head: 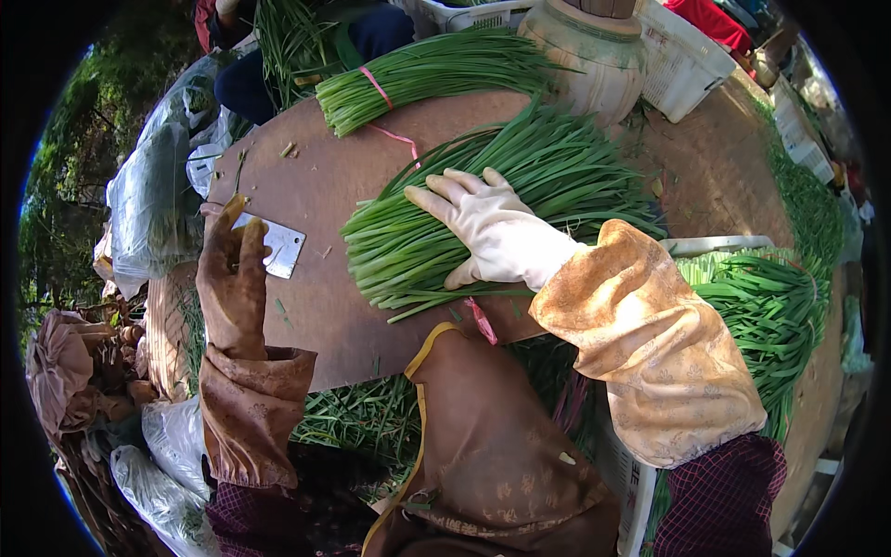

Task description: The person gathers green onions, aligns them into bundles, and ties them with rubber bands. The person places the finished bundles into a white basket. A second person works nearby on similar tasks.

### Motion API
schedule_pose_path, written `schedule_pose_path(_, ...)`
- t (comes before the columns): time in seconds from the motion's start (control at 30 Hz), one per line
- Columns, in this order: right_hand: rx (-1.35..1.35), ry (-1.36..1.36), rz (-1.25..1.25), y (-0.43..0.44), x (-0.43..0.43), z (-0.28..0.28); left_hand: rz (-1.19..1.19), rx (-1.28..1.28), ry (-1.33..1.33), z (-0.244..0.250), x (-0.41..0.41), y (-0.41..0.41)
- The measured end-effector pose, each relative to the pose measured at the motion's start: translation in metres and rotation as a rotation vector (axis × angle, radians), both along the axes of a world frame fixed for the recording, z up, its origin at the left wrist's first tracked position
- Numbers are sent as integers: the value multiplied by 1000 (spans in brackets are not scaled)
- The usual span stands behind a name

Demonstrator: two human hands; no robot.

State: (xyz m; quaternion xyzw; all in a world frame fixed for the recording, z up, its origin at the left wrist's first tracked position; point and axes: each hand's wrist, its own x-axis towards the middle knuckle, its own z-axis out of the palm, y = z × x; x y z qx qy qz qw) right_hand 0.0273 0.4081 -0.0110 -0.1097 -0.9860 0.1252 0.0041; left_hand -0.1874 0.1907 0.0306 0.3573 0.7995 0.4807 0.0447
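My left hand [240, 264], in a stained rubber glove, is at the left of the wooden board [313, 348]. Its fingers are closed around a metal cleaver [284, 249]; the blade shows to the right of them, and the grip is mostly hidden. My right hand [480, 226], in a pale rubber glove, lies spread and palm down on a large loose pile of Chinese chives [585, 167]. A pink tie strip [482, 322] lies by the pile's near edge. Beyond the pile lies a chive bundle [431, 76] bound with a pink band.
A ceramic jar [585, 59] and a white plastic crate [679, 63] stand at the back. More bundled chives [766, 299] are at right. Bags of greens [156, 202] line the left. Another person's dark-clothed leg [243, 87] is beyond the board.
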Motion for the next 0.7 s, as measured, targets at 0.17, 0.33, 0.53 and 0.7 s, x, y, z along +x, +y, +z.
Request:
schedule_pose_path(0.17,-13,-43,-24,1,1,2,-569,-237,387,1,13,120)
schedule_pose_path(0.33,1,8,4,-7,-5,1,-658,-848,238,-21,6,148)
schedule_pose_path(0.53,41,56,-76,-4,3,-11,-894,-856,163,-10,37,138)
schedule_pose_path(0.7,171,-74,50,-4,-12,13,-827,-833,228,-5,37,110)
